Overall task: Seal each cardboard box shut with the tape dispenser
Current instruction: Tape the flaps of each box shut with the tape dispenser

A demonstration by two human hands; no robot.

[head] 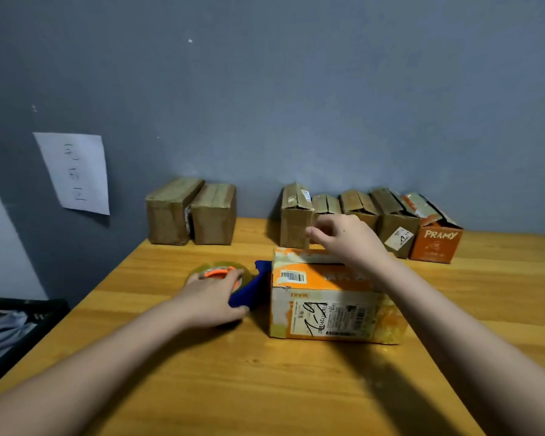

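An orange-and-white cardboard box (331,303) with shipping labels stands on the wooden table (265,388), just right of centre. A blue tape dispenser (249,291) with a clear tape roll and orange hub lies against the box's left side. My left hand (213,298) grips its handle and covers part of the roll. Over the box's far top edge, my right hand (348,237) hovers with its fingers curled; whether it pinches tape or a flap is unclear.
Two brown boxes (191,214) stand at the back left against the grey wall. Several more boxes (359,215) line the back right, ending in an orange box (436,239) marked PRAMY. A paper note (76,173) hangs on the wall. A dark crate (16,328) sits left of the table.
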